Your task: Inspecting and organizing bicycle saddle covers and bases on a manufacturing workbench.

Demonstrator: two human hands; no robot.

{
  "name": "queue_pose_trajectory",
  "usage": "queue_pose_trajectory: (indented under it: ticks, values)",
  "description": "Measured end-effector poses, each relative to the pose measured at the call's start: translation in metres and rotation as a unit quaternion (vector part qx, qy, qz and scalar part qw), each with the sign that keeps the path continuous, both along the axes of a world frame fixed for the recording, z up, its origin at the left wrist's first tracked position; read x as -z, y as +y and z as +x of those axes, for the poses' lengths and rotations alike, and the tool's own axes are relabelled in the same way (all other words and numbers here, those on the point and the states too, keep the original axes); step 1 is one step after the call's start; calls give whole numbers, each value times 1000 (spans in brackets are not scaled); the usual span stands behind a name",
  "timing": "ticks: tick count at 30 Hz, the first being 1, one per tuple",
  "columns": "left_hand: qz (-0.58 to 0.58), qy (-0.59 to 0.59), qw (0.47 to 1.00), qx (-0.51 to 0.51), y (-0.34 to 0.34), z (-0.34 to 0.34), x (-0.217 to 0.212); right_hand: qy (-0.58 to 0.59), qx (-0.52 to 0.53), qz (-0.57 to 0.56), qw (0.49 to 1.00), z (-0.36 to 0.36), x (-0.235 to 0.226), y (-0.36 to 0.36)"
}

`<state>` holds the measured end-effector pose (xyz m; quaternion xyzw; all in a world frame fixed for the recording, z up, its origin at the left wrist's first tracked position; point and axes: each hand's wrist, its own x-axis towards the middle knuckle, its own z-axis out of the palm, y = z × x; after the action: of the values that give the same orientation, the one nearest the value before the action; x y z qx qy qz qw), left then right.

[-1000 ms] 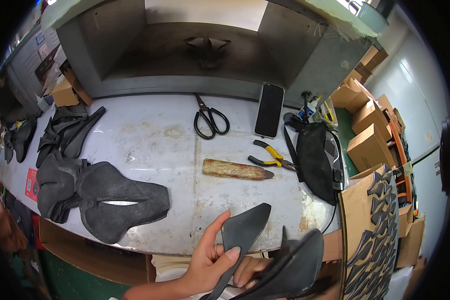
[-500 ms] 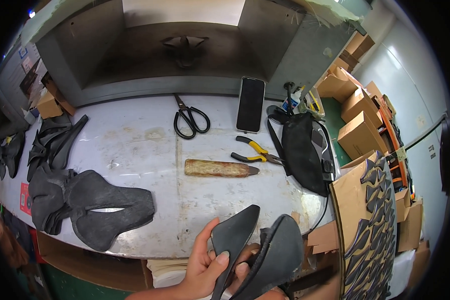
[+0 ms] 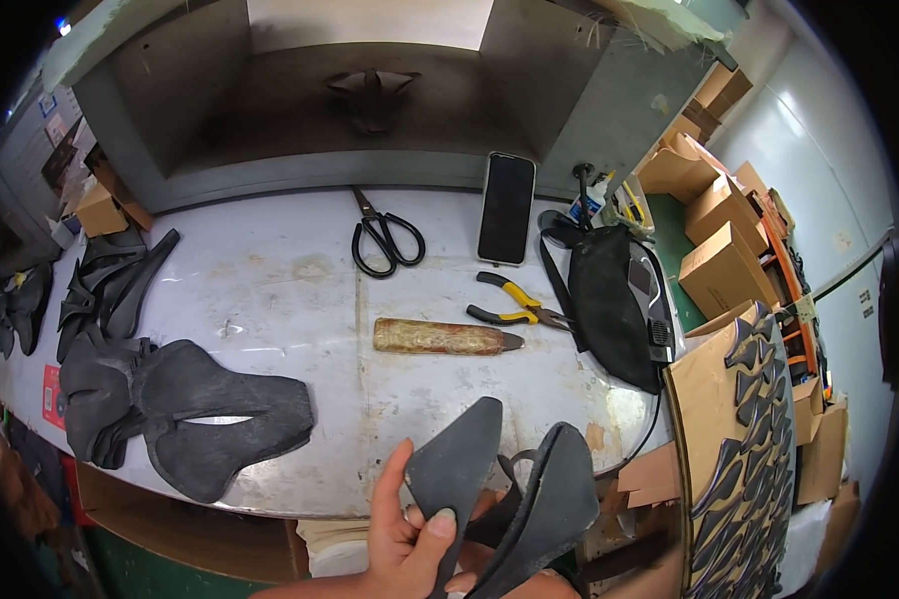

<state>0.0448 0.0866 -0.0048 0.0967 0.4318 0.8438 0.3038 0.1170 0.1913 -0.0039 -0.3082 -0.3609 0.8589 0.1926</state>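
At the front edge of the table my left hand is closed on a black shoe sole, thumb on its flat face, wide pointed end up. Just right of it a black shoe upper is held up, tilted, its smooth rounded face toward me and a thin strap loop at its upper left. My right hand is mostly hidden behind this upper and appears to grip it from below. Beyond them lie a worn wooden-handled tool with a dark tip, yellow-and-black pliers and black-handled scissors.
Several black shoe pieces are stacked on the left. A grey metal box stands at the back with a dark piece inside. A phone, a black pouch and a board of soles occupy the right, with cartons beyond.
The sole in my left hand has shifted slightly left and up. The upper has also tilted a little left, so its strap loop shows more.
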Motion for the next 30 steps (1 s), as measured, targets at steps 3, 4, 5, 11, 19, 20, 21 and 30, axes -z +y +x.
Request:
queue_pose_trajectory:
  ticks: [3,4,5,11,19,20,21,30]
  values:
    - [26,-105,982,-156,16,11,-20,-10,-6,-22,1000,2,-4,1]
    - [40,-109,984,-133,12,15,-12,-11,-9,-28,1000,4,-7,2]
    - [54,-113,986,-109,8,16,-4,-12,-11,-34,999,4,-8,3]
    - [-58,9,985,163,-26,-16,16,-29,-10,-78,997,8,-6,15]
    - [-122,-37,951,282,-51,-40,-12,34,-88,321,942,14,19,35]
    - [-119,-37,950,288,-50,-41,-14,81,-9,401,912,12,25,33]
    - [-118,-67,949,284,-51,-43,-16,127,68,476,868,10,30,31]
    - [-110,-120,939,302,-54,-44,-20,158,4,501,851,13,12,31]
